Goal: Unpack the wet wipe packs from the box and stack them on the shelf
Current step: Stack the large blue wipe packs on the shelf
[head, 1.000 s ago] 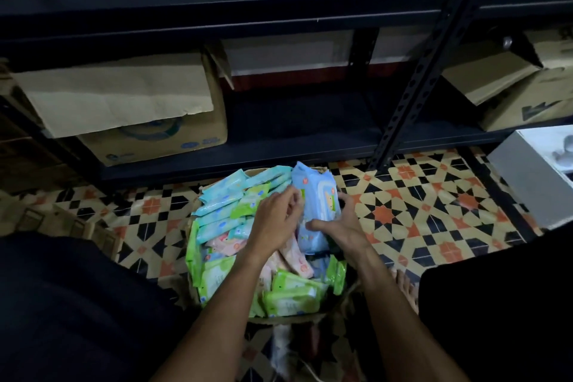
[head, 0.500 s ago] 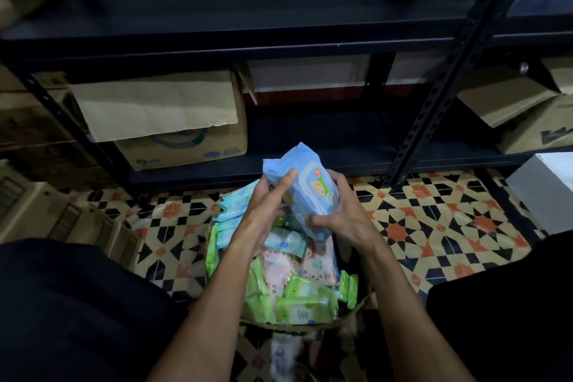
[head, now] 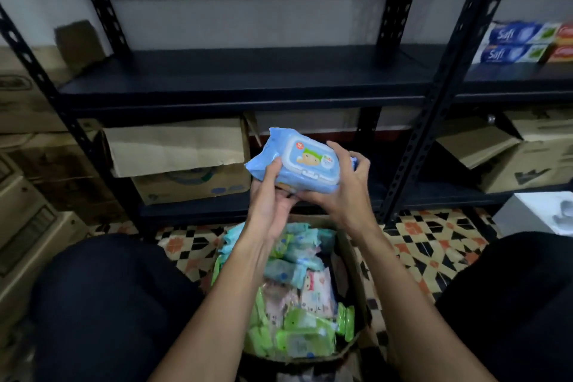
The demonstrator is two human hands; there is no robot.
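Observation:
A blue wet wipe pack (head: 302,161) with a cartoon lid is held in the air above the box, its lid facing up. My left hand (head: 270,200) grips its left end from below and my right hand (head: 342,187) grips its right end. The cardboard box (head: 352,260) sits on the floor between my knees, filled with several green, pink and light blue packs (head: 297,304). The dark metal shelf (head: 242,76) stands right in front, its middle board bare.
An open cardboard carton (head: 183,161) sits on the lower shelf at left, more cartons (head: 524,158) at right. Blue boxes (head: 511,45) lie on the right shelf. A perforated upright post (head: 434,108) crosses right of my hands. Patterned floor tiles, a white box (head: 536,211) at right.
Both hands have lifted the blue pack out of the box and raised it toward the shelf, turning its lid upward. My view has tilted up, showing the middle shelf board.

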